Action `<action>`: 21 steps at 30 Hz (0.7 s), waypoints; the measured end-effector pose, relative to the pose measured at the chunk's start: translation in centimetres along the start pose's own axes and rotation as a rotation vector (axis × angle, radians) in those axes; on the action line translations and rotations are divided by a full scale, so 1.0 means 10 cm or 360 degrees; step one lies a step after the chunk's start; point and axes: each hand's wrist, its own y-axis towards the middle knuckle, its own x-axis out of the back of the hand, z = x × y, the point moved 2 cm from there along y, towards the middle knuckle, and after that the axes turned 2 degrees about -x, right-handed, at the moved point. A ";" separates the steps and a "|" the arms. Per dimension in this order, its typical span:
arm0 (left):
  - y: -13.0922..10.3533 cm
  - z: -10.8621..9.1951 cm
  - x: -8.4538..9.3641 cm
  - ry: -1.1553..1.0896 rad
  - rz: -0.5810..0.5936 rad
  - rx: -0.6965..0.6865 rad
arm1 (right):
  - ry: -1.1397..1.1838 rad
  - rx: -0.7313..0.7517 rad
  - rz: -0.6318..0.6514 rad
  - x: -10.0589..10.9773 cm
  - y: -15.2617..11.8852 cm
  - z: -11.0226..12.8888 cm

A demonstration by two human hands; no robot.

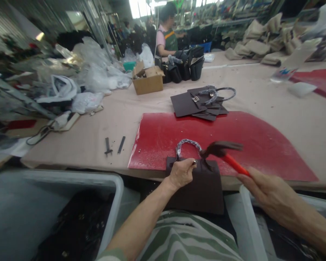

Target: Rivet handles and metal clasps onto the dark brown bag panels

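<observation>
A dark brown bag panel with a plastic-wrapped handle lies at the near edge of a red mat and hangs over the table edge. My left hand is closed at the panel's upper part, with a small metallic piece showing at its fingertips; the piece is too small to name. In my right hand is a hammer with a red handle, its fingers wrapped round the grip. The dark hammer head is over the panel's upper right part, beside the handle.
More brown panels lie behind the mat. Two metal tools rest to the left. Farther back are a cardboard box, black bags and a person. Grey bins flank my body; a plastic bottle is back right.
</observation>
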 end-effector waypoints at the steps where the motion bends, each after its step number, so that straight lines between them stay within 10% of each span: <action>1: 0.01 0.00 0.00 -0.0008 0.0007 -0.0009 | 0.0130 -0.0138 0.0050 -0.03 0.05 -0.11; 5: 0.03 -0.01 0.02 -0.0011 0.0025 -0.0016 | 0.0282 -0.0570 0.0255 -0.18 0.30 -0.54; 9: 0.04 -0.03 0.05 -0.0044 0.0031 -0.0004 | -0.0207 -0.0427 -0.0026 -0.32 0.51 -0.73; 15: -0.01 -0.03 0.08 -0.0143 0.0004 0.0044 | -0.0206 0.0381 -0.0280 -0.72 0.45 -0.19; 21: 0.03 -0.08 0.08 -0.0454 -0.0144 0.0346 | -0.0281 0.0377 0.0042 -1.20 0.31 0.11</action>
